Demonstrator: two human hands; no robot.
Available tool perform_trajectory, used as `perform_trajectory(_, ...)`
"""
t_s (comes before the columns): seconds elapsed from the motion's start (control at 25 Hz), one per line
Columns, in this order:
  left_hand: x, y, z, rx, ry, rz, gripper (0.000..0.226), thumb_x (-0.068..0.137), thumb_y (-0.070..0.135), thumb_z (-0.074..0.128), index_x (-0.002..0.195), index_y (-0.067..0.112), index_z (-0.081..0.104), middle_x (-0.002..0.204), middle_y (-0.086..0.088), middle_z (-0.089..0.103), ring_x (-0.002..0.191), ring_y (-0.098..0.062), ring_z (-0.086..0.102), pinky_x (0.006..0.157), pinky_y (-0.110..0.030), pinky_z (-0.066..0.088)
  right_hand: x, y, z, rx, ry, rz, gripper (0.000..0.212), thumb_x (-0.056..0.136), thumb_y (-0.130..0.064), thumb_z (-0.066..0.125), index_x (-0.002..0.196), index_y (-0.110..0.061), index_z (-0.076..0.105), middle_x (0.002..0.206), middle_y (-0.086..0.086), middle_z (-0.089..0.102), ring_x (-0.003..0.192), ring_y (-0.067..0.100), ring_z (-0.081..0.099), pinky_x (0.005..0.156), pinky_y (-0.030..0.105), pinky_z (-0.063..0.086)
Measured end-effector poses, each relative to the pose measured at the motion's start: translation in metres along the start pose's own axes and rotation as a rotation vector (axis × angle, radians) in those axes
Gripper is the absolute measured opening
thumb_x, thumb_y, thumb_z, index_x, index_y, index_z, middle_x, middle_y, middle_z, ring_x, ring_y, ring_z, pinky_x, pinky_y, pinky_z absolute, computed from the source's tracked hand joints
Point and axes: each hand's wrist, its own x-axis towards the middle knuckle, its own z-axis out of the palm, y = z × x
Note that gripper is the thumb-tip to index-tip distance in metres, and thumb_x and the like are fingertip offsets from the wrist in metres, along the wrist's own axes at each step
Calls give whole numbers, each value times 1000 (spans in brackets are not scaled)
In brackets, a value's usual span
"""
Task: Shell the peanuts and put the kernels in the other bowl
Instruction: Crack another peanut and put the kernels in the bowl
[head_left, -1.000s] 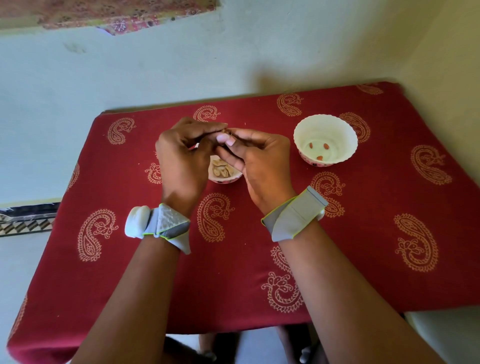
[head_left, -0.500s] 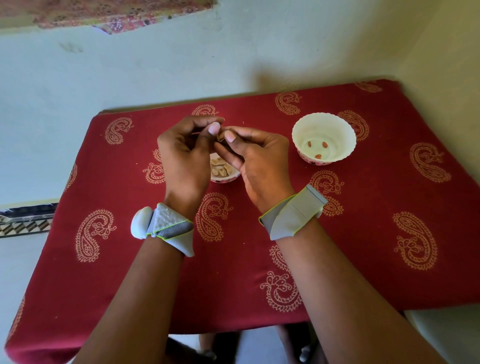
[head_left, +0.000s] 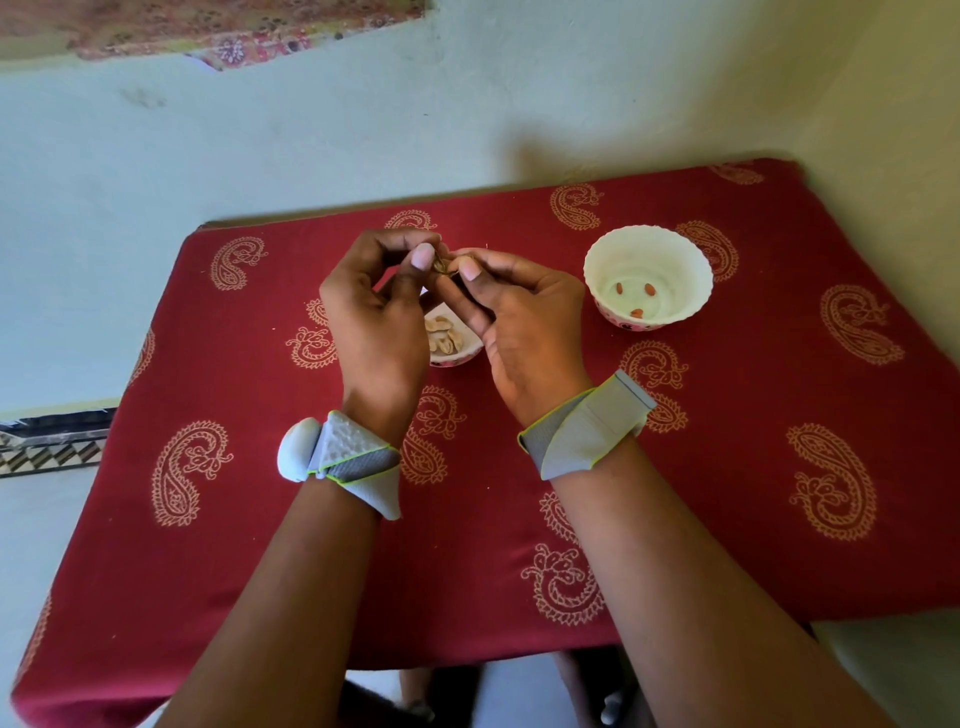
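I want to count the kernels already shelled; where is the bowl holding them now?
In the head view the white bowl with three kernels stands on the red cloth, right of the right hand.

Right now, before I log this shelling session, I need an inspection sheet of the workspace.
Surface: table under a red patterned cloth, flat.
Job's things: small bowl holding peanuts, partly hidden by the hands; white bowl to its right with three kernels; one peanut pinched above the small bowl.
Clutter: nothing seen.
Hands: left hand and right hand both grip that peanut at their fingertips; grey wristbands on both wrists.
Cables: nothing seen.
Surroundings: pale wall behind, floor at left.
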Motion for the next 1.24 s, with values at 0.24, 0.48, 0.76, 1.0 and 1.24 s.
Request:
perform_trajectory(0.24, 0, 3, 0, -100, 80, 18, 10, 101, -2, 56, 103, -7, 64, 97, -28, 69, 91, -30, 74, 83, -51, 63, -1, 0, 2, 21, 16, 10, 14, 94, 17, 59, 106, 22, 64, 92, 26, 68, 76, 27, 75, 86, 35, 65)
perform_trajectory(0.48, 9, -1, -26, 373, -62, 159, 20, 94, -6, 59, 101, 1, 76, 92, -10, 75, 87, -20, 71, 82, -39, 60, 2, -6, -5, -86, -8, -43, 13, 96, 15, 58, 106, 18, 66, 94, 32, 70, 80, 38, 75, 77, 29, 66)
perform_trajectory(0.76, 6, 5, -11, -53, -31, -142, 32, 110, 12, 44, 122, -5, 68, 118, -17, 73, 112, -28, 71, 98, -37, 57, 3, 2, -2, -302, -39, -242, 13, 92, 16, 63, 102, 14, 71, 95, 35, 73, 86, 37, 75, 78, 37, 66)
perform_trajectory(1.0, 12, 24, 6, -1142, -43, -680, 74, 112, 44, 19, 113, -17, 60, 142, -35, 54, 137, -43, 53, 105, -41, 53, 4, 1, -3, -1079, -358, -988, 18, 85, 14, 70, 97, 4, 80, 90, 17, 80, 80, 31, 78, 75, 35, 59)
perform_trajectory(1.24, 19, 22, -9, -1229, 73, -620, 69, 112, 41, 25, 109, -15, 65, 129, -35, 64, 127, -44, 61, 110, -44, 49, 7, -2, -10, -1066, -104, -992, 20, 89, 10, 67, 103, 4, 79, 97, 16, 80, 87, 29, 78, 78, 40, 62)
